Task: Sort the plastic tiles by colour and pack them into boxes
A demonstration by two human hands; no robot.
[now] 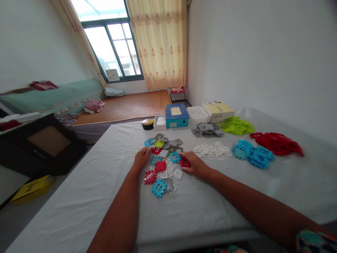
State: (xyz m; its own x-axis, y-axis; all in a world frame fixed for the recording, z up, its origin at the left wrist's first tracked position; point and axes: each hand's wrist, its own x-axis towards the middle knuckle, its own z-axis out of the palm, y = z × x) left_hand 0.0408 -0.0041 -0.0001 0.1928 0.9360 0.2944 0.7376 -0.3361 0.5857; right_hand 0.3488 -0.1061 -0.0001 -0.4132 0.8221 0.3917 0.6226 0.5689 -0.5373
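Right hand point(196, 166) is pressed down flat on a red tile point(185, 162), fingers curled over its edge, so it's pinning it more than pinching. Left hand point(141, 157) sits palm-down at the other side of the mixed pile point(164, 160), fingertips touching the tiles there; can't tell if it's actually gripping one. Both arms reach out long and nearly straight from the near edge, forearms angling in toward the pile, wrists low on the cloth.

The pile is a jumble of red, blue, grey, white and one green tile, roughly mid-table, right between the hands. Further right the tiles are sorted by colour: white heap point(212, 150), blue heap point(252, 153), red heap point(276, 143), and behind those green point(236, 125) and grey point(207, 129).

Table point(79, 196) has a plain white cloth. Along the far edge: a blue box point(176, 116), a clear tub point(197, 115), a yellow-topped box point(218, 110). Beyond that a bed with a woven mat point(126, 105), a window point(116, 49) and yellow curtains point(158, 42).
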